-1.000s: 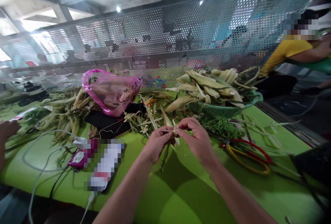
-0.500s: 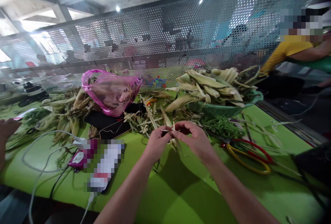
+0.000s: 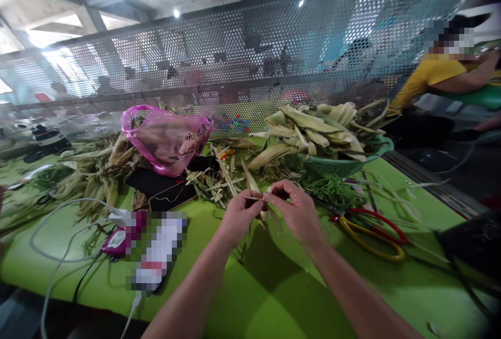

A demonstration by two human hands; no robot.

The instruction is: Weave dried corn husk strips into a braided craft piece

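Note:
My left hand (image 3: 241,212) and my right hand (image 3: 291,204) meet above the middle of the green table (image 3: 289,302). Thumbs and fingertips of both are pinched on a small bundle of pale corn husk strips (image 3: 263,214), whose ends hang below the fingers. The fingers partly hide how the strips are joined. Just beyond lies a pile of cut husk scraps (image 3: 213,185). To the right of my right hand is a heap of thin green strands (image 3: 332,190), and beside it lie scissors (image 3: 371,234) with red and yellow handles.
A green basket (image 3: 332,166) heaped with dry corn husks (image 3: 313,125) stands at the back right. At the back left are a pink plastic bag (image 3: 168,138) and more husks (image 3: 96,177). A phone (image 3: 160,250) and cables lie front left. A person in yellow (image 3: 434,75) sits at right.
My right hand's fingertips have shifted slightly away from the left's along the husk strips. The other hand at the far left edge has mostly left the view. The person in yellow has shifted a little.

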